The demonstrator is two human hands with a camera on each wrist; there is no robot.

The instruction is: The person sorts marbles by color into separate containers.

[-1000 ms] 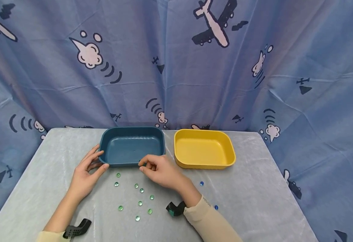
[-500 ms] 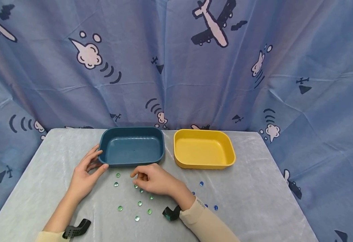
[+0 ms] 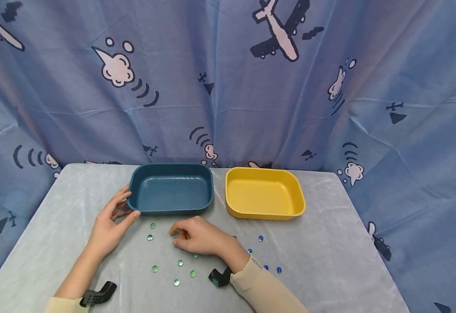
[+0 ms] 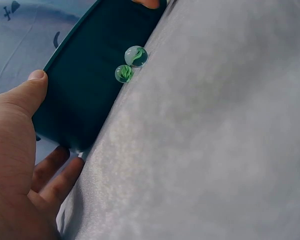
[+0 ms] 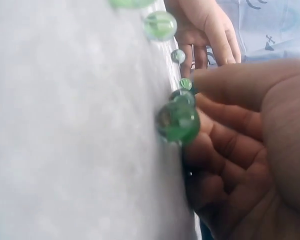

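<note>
My left hand (image 3: pixel 110 221) rests at the left end of the teal plastic bin (image 3: pixel 173 212). Its thumb lies at the front rim, and the other fingers reach along the side wall; the left wrist view shows the thumb (image 4: pixel 37 80) touching the rim. In front of the bin, my right hand (image 3: pixel 200 237) is low among glass marbles, thumb and forefinger bent toward each other around a green marble. From the right wrist, a green marble (image 5: pixel 179 122) appears right by the fingertips on the cloth. I cannot tell whether the fingertips pinch one.
More green marbles (image 3: pixel 155 268) lie scattered before the teal bin. Several blue marbles (image 3: pixel 261 238) are on the right, partly behind the right forearm. A yellow bin (image 3: pixel 265 215) stands right of the teal one. A patterned blue curtain (image 3: pixel 228 87) hangs behind the cloth-covered table (image 3: pixel 341 261).
My right hand has moved from the teal bin's front rim down and slightly left to the green marbles, settling there over the last half second. My left hand stays at the bin.
</note>
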